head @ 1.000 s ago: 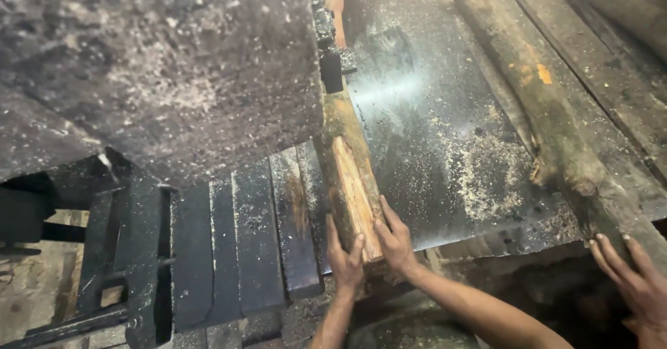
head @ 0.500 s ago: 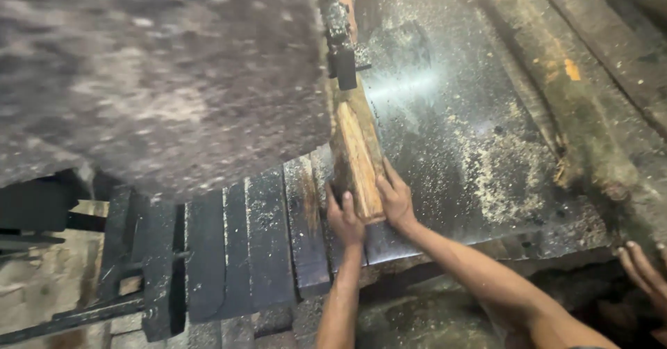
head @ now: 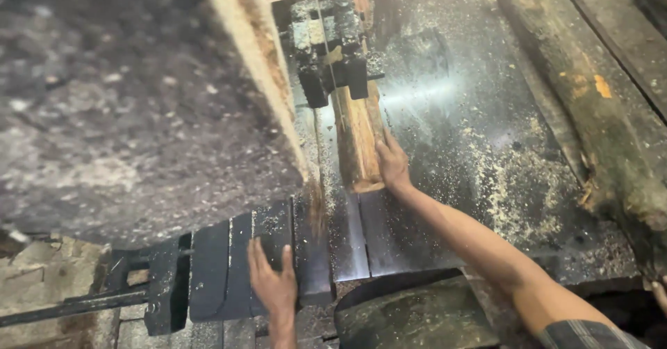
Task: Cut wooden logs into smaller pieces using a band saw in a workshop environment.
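Note:
A short reddish wooden block (head: 358, 140) lies lengthwise on the steel saw table (head: 458, 147), its far end at the thin vertical blade (head: 325, 22) and the dark blade guide (head: 332, 57). My right hand (head: 392, 165) presses against the block's near right side, fingers wrapped onto it. My left hand (head: 274, 283) lies flat with its fingers apart on the dark metal slats (head: 222, 265) at the table's near edge, away from the block. It holds nothing.
A large rough wooden slab (head: 125, 99) fills the left foreground, close to the blade. A bark-covered log (head: 597, 112) lies along the right side. Sawdust (head: 507, 182) is scattered on the table. Fingertips of another hand (head: 656, 290) show at the right edge.
Both hands were together at the block's near end. My left hand has dropped back onto the slats, and my right hand has followed the block toward the blade.

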